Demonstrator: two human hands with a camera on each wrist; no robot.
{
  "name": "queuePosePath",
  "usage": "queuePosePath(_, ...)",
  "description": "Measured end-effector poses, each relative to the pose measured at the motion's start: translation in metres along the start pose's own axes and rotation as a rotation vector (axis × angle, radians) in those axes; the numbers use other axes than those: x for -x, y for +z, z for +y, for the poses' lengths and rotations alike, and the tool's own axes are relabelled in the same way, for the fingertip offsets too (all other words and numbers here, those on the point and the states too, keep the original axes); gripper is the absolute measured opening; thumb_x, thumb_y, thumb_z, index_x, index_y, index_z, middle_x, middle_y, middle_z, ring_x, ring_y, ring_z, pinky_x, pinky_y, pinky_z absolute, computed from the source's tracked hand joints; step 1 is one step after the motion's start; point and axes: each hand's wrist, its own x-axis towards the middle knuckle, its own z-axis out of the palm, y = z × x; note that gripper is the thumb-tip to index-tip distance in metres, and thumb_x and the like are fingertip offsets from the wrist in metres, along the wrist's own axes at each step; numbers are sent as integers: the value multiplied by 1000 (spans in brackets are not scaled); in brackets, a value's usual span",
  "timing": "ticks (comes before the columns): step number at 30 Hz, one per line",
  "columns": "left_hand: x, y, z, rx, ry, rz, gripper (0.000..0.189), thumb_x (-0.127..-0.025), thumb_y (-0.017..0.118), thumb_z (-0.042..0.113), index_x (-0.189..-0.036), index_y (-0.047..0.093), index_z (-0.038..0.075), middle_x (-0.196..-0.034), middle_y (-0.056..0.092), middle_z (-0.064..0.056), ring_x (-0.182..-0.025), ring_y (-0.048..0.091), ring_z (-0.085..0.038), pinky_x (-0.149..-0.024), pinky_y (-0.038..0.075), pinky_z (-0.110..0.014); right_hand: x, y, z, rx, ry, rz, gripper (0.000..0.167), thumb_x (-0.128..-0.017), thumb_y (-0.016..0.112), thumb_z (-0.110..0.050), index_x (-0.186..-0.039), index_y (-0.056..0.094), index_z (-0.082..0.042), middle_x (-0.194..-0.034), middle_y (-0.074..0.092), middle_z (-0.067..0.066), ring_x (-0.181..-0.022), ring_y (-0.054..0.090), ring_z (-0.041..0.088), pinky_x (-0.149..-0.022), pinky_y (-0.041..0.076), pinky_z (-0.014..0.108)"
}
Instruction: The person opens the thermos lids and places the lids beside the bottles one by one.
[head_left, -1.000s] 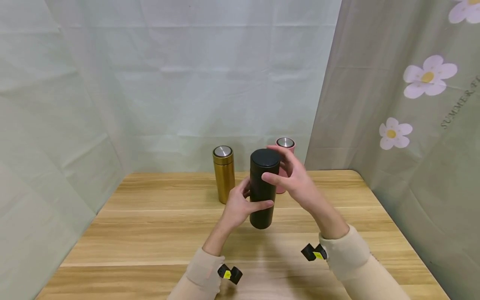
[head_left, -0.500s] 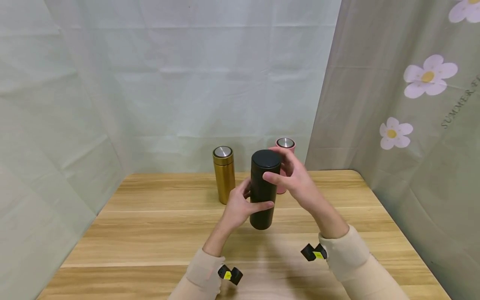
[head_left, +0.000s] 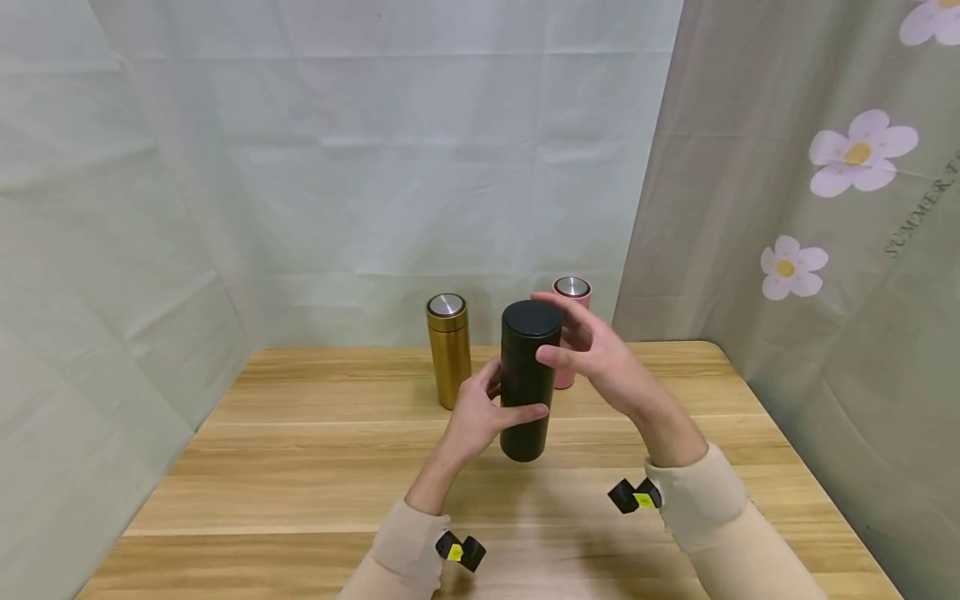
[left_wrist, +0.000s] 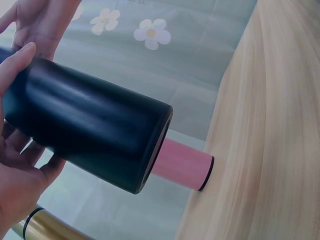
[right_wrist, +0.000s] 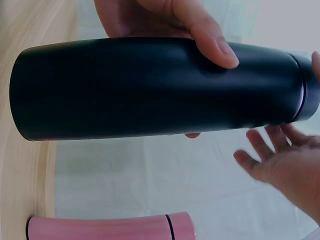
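A matte black thermos flask (head_left: 527, 375) is held upright over the table in the head view, slightly tilted. My left hand (head_left: 480, 412) grips its lower body, thumb across the near side and fingers behind. At the top, my right hand (head_left: 600, 358) curves round the black lid (head_left: 532, 318) from the right, with its thumb in front and fingers behind. The right wrist view shows the seam under the lid (right_wrist: 311, 85), and the lower fingers (right_wrist: 270, 155) of that hand spread beside it. The lid sits on the body.
A gold thermos (head_left: 450, 358) with a silver-topped lid stands on the wooden table (head_left: 315, 475) behind and left of the black one. Behind my right hand stands a pink thermos (head_left: 572, 293), partly hidden. Pale curtains (head_left: 450, 167) enclose the table's back and sides.
My right hand has shifted slightly to the right around the lid, its thumb sliding toward the flask's right edge. The left hand and the black thermos stay nearly still.
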Motion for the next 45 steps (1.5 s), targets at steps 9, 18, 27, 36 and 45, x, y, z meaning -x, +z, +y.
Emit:
queuePosePath(9, 1, -1, 0, 9, 8, 2, 70, -82, 91, 31, -144, 58, 24, -131, 68, 3, -120, 63, -20, -109, 46, -53, 2, 15, -1, 46, -60, 95, 83, -89, 85, -36, -156, 41, -16, -148, 52, 11, -135, 56, 27, -111, 45, 52)
queuePosePath(18, 1, -1, 0, 21, 22, -7, 69, -83, 91, 30, -144, 58, 26, -131, 67, 3, -121, 63, -20, -110, 44, -58, 1, 13, 2, 43, -64, 111, 79, -90, 83, -38, -154, 44, -14, -145, 55, 11, -131, 57, 29, -109, 45, 46)
queuePosePath(27, 1, 0, 2, 11, 3, -4, 69, -83, 90, 28, -144, 58, 24, -132, 67, 2, -122, 62, -21, -110, 45, -56, -1, 0, -1, -18, -9, -40, 79, -95, 77, -39, -160, 38, -16, -148, 53, 15, -134, 52, 32, -112, 40, 48)
queuePosePath(36, 1, 1, 2, 6, -13, 13, 67, -82, 91, 27, -142, 59, 22, -130, 68, 2, -120, 63, -21, -109, 46, -54, 1, 5, 0, 14, 3, 19, 85, -92, 79, -40, -161, 33, -21, -152, 49, 11, -138, 51, 31, -113, 39, 59)
queuePosePath(45, 1, 1, 1, 12, 2, 9, 67, -82, 91, 29, -141, 60, 23, -129, 69, 2, -119, 63, -20, -109, 46, -54, 0, 18, 3, 31, -38, 129, 92, -83, 86, -51, -154, 39, -15, -148, 51, 14, -132, 54, 34, -110, 42, 61)
